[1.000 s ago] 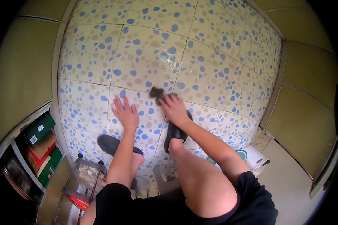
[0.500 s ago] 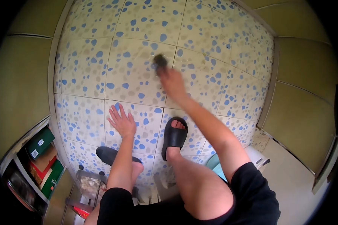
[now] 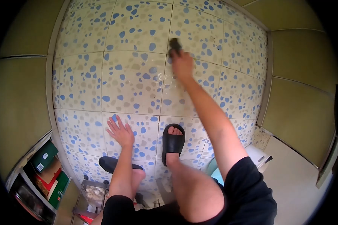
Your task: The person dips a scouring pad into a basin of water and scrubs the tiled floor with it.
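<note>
My right hand [image 3: 183,64] is closed round a small dark scrub brush [image 3: 174,45], pressed to the patterned tile floor [image 3: 131,80]. Blur hides the brush's detail. The tiles just left of and below it have a wet shine. Well to the left and nearer my body, my left hand [image 3: 120,132] lies flat on a tile with its fingers spread, holding nothing. Between my arms, my foot in a black slipper [image 3: 173,144] stands on the floor. Another dark slipper [image 3: 108,164] is partly hidden behind my left forearm.
Olive-green cabinets [image 3: 22,90] line the left, with matching cabinet doors [image 3: 300,101] on the right. An open compartment at lower left holds green boxes [image 3: 45,155]. A wheeled rack [image 3: 82,195] stands near my left leg, and a light blue basin [image 3: 215,172] is beside my right arm.
My right hand and the brush have moved farther from my body and slightly right across the tiles. My left hand stays flat on its tile. The whole view has shifted a little.
</note>
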Available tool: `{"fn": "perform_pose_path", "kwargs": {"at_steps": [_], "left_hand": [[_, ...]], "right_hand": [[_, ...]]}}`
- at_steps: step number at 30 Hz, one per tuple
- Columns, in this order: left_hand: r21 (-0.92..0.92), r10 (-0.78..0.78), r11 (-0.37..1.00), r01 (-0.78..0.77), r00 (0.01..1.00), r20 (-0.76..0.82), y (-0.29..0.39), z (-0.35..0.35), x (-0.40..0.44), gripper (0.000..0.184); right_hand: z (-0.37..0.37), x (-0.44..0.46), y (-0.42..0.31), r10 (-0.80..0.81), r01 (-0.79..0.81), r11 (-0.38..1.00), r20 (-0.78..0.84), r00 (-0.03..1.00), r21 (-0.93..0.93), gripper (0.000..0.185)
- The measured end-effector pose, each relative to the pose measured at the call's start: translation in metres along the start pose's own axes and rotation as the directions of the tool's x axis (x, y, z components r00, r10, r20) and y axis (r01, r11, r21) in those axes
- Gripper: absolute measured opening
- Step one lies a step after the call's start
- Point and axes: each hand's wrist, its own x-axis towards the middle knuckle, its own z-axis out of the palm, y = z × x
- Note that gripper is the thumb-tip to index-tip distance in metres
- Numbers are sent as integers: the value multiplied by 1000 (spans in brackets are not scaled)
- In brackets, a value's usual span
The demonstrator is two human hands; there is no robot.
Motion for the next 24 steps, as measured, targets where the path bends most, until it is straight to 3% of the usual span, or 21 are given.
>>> {"fn": "perform_pose_path", "kwargs": {"at_steps": [2,4,7,11,12,13,14,16,19,21,23,24], "left_hand": [[7,2,1000,-2,1000,-14,0,-1,0,70],[4,5,1000,-5,1000,-24,3,0,0,70],[9,16,1000,-16,999,-29,0,-1,-3,71],[34,13,999,-12,999,-40,3,1,-1,71],[41,15,999,-13,999,-42,2,1,-1,72],[40,16,999,-14,999,-45,1,2,-1,72],[38,16,999,-14,999,-48,0,5,-1,72],[34,18,999,-16,998,-57,0,7,-1,72],[31,32,999,-30,997,-64,-2,7,-1,72],[27,41,999,-40,997,-70,-3,8,-1,71],[30,41,999,-39,997,-66,-3,7,-1,71],[32,42,999,-40,997,-63,-3,6,-2,71]], "right_hand": [[-10,0,56,103,-113,989,-99,990,-99,29],[-28,-1,92,284,-282,935,-23,959,-216,31],[-33,-9,95,273,-301,939,-169,947,-166,30],[-19,-60,-20,20,-18,999,-70,997,34,18],[-16,-85,-53,-78,82,948,-24,997,307,23],[-10,-112,-88,-152,68,904,168,974,423,25],[-11,-138,-121,-259,164,896,186,948,413,28],[-31,-167,-150,-484,466,819,-33,875,336,31],[-28,-160,-120,-465,432,814,-8,885,388,34],[-19,-141,-68,-342,263,878,139,929,401,37],[-21,-120,-12,-129,133,975,-35,991,179,33],[-33,-107,16,-6,1,997,54,999,79,34]]}}
